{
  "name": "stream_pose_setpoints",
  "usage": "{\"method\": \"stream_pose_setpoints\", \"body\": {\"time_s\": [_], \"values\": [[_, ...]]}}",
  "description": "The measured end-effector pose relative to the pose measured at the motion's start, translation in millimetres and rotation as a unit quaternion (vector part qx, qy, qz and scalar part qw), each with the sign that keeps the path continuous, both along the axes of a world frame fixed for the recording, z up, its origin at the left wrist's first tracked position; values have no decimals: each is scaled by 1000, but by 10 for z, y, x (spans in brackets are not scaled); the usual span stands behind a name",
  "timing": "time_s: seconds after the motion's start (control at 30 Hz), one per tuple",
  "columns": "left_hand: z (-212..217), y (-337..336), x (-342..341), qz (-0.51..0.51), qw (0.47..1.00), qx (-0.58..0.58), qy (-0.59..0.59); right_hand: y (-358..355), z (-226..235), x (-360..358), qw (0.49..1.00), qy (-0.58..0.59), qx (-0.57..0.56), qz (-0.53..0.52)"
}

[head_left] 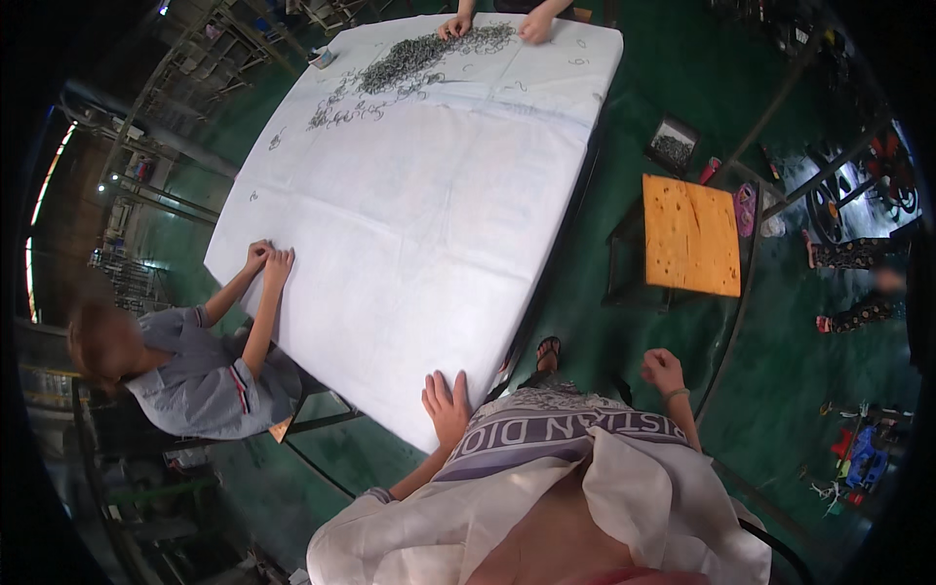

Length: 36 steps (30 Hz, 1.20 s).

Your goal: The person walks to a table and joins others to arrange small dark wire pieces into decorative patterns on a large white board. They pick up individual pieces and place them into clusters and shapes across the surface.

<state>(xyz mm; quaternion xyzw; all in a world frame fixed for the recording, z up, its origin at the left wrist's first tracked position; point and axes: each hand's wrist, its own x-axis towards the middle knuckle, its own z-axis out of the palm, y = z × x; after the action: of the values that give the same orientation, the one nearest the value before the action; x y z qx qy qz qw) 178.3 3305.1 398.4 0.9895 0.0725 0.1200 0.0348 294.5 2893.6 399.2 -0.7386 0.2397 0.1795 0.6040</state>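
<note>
My left hand (448, 405) lies with its fingers spread on the near corner of a large table covered with a white cloth (390, 234). Nothing shows in it. Off to the right of the table, my right hand (663, 373) hangs in the air with its fingers curled in; no object shows in it. A dark heap of small curved, hook-like pieces (405, 63) is spread over the far end of the cloth. Other persons' hands (455, 27) reach among these pieces. At the left edge, a person in a grey shirt holds both hands (268, 256) together over the cloth.
A wooden-topped stool (692, 234) stands on the green floor to the right. Behind it sits a dark tray of small pieces (673, 143). A small cup (321, 58) is at the table's far left edge. Blue and red items (863, 458) lie at far right.
</note>
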Motion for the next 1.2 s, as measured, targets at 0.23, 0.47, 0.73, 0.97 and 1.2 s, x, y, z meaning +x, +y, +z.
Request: {"method": "stream_pose_setpoints", "body": {"time_s": [0.23,0.47,0.73,0.97,1.2], "values": [[710,68,1146,-89,983,-160,-16,-273,-604,338,968,18,-215,130],[513,-327,3052,-116,972,-169,-113,-449,-1212,608,931,-33,-303,203],[414,-653,4855,-100,981,-108,-127,-488,-43,1670,933,-77,-261,237],[365,-664,5688,-67,997,-23,19,-265,2324,2249,841,-337,176,385],[414,-711,5727,-89,995,-36,8,193,2909,2385,711,-515,184,442]]}}
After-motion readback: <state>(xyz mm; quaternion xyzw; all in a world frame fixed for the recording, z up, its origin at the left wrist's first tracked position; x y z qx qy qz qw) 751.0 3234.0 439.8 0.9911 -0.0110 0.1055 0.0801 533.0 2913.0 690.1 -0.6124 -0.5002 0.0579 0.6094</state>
